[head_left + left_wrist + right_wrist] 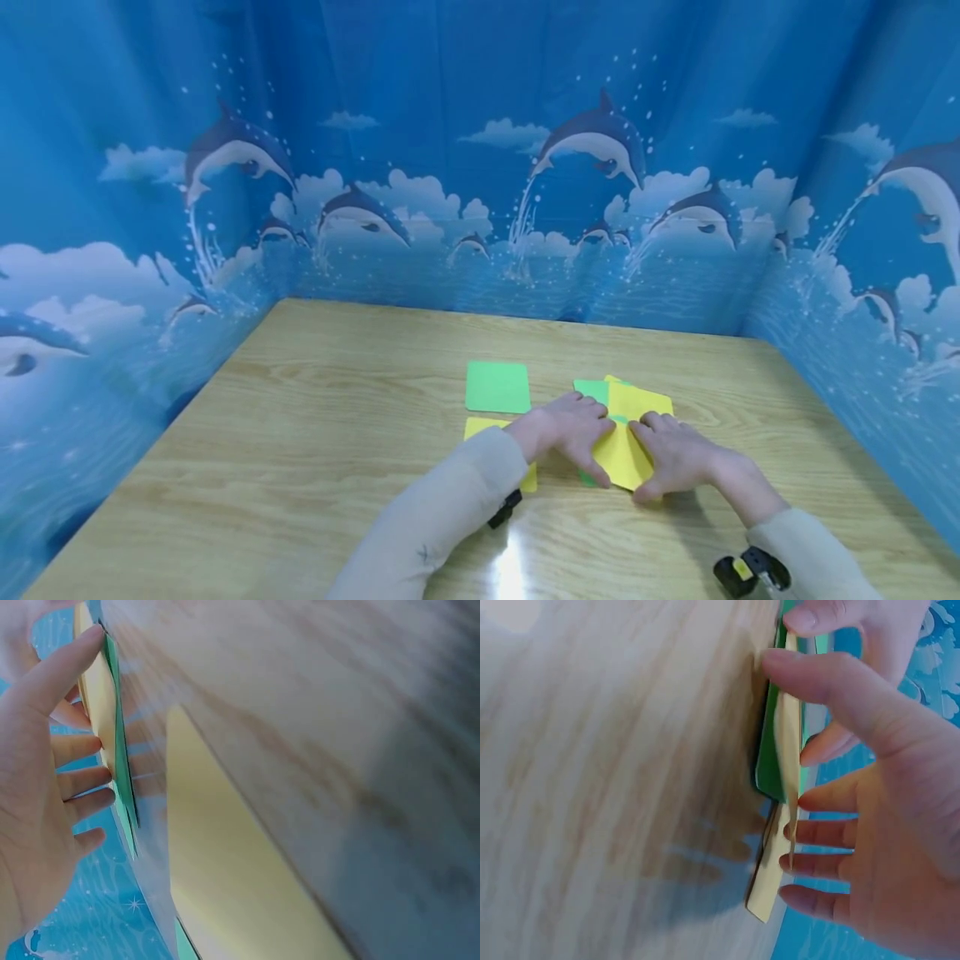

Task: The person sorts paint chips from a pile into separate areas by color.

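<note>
Both hands rest on a loose, overlapping pile of yellow and green paper squares on the table's right side. My left hand (573,429) lies with spread fingers over the pile's left part, its thumb at the near edge. From the right, my right hand (678,454) touches the yellow paper (645,404), fingers extended and thumb at the near corner. Green paper (590,390) shows from beneath at the left. In the right wrist view, one yellow sheet (784,742) bends up against the fingers, over a green sheet (767,769).
Left of the pile, a green square (497,387) lies flat toward the back. A yellow square (529,481) lies nearer, partly hidden under the left forearm. The wooden table (337,417) is bounded by a blue dolphin-print curtain (435,100) at the back and both sides.
</note>
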